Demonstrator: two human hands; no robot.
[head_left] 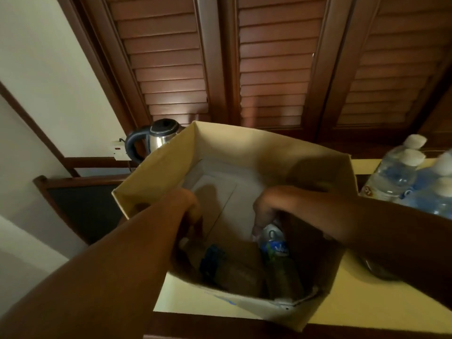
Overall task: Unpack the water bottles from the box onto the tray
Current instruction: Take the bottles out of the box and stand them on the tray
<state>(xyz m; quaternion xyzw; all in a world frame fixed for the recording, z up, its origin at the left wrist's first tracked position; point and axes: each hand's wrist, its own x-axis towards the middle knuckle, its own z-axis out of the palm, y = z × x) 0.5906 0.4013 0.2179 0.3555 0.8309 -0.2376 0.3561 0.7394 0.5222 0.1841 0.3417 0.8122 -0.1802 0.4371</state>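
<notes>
Two bottles (276,260) are left lying in the box (244,152), lower centre of frame, long axes running toward the near wall. The right hand (271,206) is closed on the right bottle's neck; the left hand (190,206) is nearer the left bottle (220,265), its grip hidden, so it cannot be told

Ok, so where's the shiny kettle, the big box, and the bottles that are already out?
Shiny steel kettle with dark handle (160,138): head view, on its metal body.
Open brown cardboard box (244,145): head view, on its far inner wall.
Clear plastic water bottles with white caps (396,177): head view, on one bottle's shoulder.
</notes>
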